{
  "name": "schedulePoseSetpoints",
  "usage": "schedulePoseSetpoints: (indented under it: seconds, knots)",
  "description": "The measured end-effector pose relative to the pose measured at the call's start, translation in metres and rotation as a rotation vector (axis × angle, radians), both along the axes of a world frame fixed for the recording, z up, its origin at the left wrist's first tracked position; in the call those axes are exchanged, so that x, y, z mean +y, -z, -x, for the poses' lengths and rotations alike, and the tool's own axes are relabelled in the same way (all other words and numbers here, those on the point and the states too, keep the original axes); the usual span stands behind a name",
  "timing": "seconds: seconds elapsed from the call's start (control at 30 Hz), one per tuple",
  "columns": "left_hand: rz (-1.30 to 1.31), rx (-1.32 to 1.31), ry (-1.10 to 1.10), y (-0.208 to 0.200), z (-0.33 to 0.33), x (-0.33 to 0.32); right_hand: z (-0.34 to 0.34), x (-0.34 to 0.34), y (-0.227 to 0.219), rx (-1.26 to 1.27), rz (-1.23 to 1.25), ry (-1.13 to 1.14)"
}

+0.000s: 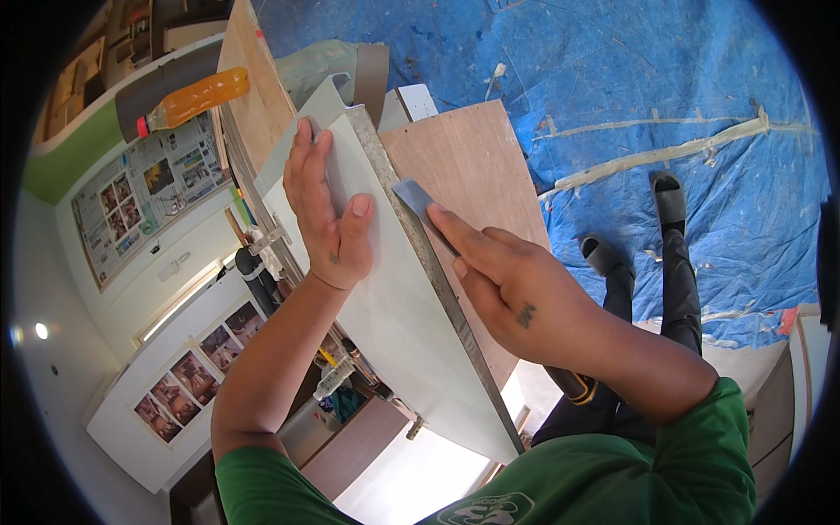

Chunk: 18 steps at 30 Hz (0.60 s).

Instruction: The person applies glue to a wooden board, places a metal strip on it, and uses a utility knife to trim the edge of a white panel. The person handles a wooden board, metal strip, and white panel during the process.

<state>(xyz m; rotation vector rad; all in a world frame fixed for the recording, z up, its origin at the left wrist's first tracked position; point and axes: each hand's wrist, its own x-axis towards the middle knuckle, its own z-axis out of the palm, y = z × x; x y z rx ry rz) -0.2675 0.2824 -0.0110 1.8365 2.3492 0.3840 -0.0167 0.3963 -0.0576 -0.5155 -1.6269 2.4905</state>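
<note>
A white panel stands on edge in front of me, its long narrow edge rough and grey. My left hand lies flat on the panel's white face near its far end, fingers stretched and thumb apart. My right hand grips a flat blue-grey piece that looks like folded sandpaper, held against the panel's grey edge. The index finger stretches along it, and the thumb is on the near side. The hand hides part of the piece.
A thin wooden board lies behind the panel. Blue sheeting covers the floor at the right, where my slippered feet stand. At the left are a bottle of orange liquid, a newspaper sheet and small tools.
</note>
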Motion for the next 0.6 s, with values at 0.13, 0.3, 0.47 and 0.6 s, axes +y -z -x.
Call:
schedulePoseSetpoints:
  seconds: [0.13,0.3,0.47,0.6]
  knots:
    - [-0.007,-0.005,0.001,-0.001,-0.001,0.0,-0.001,-0.003,0.001,0.027,0.004,0.019]
    - [-0.011,-0.026,-0.002,0.0,-0.001,0.0,-0.004,-0.003,-0.001,0.025,0.021,0.013]
    - [-0.018,-0.037,0.003,0.001,0.0,-0.001,0.0,0.001,0.0,0.017,0.005,-0.003]
    - [-0.019,-0.027,0.006,-0.001,0.0,0.0,-0.008,-0.008,-0.002,0.039,0.052,0.03]
